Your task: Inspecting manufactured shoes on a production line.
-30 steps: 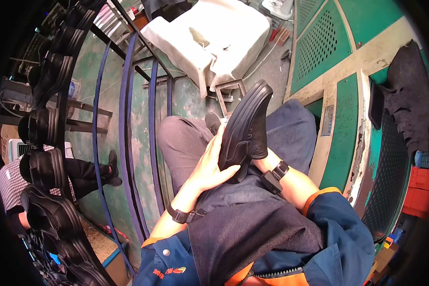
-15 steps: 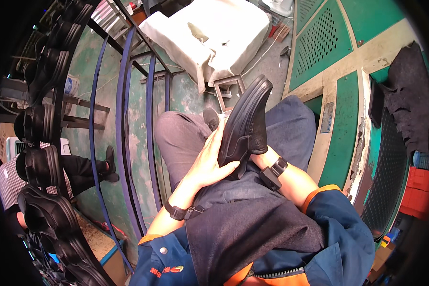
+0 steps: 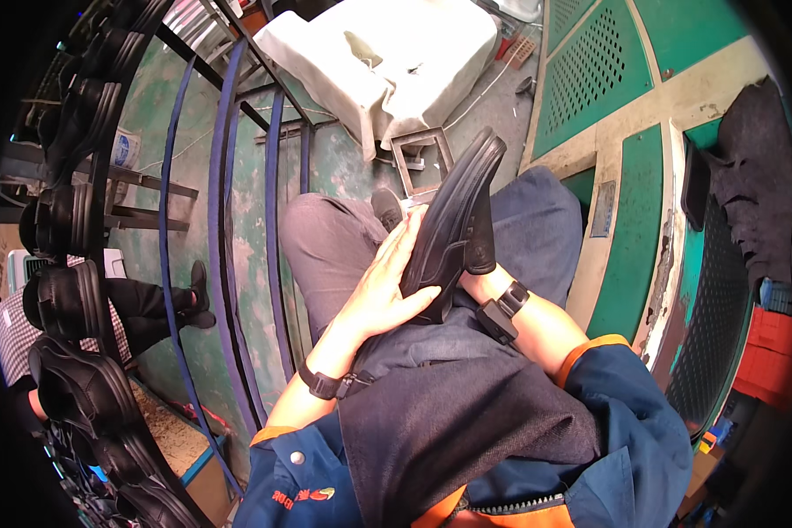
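Observation:
A black leather shoe (image 3: 444, 220) stands tilted above my lap, its toe pointing up and away. My left hand (image 3: 383, 282) lies along its left side, fingers stretched flat against the leather and thumb spread across the lower part. My right hand (image 3: 482, 284) is at the shoe's lower right end and holds it up. The right fingers are hidden behind or inside the shoe; I cannot tell which. Under the shoe, a dark apron (image 3: 466, 414) covers my lap.
Black shoes (image 3: 62, 304) fill a rack on the left, beside blue metal bars (image 3: 226, 220). A white-draped object (image 3: 396, 62) stands ahead, a metal frame (image 3: 421, 163) before it. Green machine panels (image 3: 638, 229) rise on the right. Another person's legs (image 3: 150, 308) show beyond the rack.
The shoe has turned slightly in my hands, showing less of its heel part. My left hand stays flat on its side, shifted a little. The whole view has moved slightly.

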A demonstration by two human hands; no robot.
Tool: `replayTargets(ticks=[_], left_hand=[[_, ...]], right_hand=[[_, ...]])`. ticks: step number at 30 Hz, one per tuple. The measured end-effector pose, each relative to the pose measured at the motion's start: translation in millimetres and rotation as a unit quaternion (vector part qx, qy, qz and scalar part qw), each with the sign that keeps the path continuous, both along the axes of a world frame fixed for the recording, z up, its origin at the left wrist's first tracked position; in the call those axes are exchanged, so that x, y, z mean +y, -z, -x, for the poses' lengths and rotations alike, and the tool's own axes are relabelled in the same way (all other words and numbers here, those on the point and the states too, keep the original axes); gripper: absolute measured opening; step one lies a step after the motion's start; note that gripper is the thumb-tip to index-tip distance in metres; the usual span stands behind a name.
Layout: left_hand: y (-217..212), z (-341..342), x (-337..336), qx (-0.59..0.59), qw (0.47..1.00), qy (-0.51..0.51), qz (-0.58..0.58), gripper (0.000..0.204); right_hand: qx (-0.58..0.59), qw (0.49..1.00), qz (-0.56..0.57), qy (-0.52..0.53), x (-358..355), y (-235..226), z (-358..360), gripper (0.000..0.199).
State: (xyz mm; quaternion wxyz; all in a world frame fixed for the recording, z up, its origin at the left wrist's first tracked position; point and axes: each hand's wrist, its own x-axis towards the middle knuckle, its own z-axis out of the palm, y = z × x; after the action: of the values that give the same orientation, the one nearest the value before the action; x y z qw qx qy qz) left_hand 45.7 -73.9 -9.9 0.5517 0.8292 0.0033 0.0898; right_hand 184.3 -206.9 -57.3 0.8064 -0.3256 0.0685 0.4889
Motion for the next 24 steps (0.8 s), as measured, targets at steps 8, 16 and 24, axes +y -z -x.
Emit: replayTargets(ticks=[8,16,24], left_hand=[[3,4,-1,0.026,0.999,-0.007,0.025,0.102],[3,12,1,0.064,0.995,-0.05,0.057,0.111],[37,15,4,0.086,0.975,-0.15,0.14,0.096]], right_hand=[[-0.007,0.999,0.043,-0.012,2,19,-3,0.043],[-0.044,0.996,-0.076,-0.016,12,35,-24,0.039],[-0.28,0.95,0.09,-0.103,21,-31,3,0.051]])
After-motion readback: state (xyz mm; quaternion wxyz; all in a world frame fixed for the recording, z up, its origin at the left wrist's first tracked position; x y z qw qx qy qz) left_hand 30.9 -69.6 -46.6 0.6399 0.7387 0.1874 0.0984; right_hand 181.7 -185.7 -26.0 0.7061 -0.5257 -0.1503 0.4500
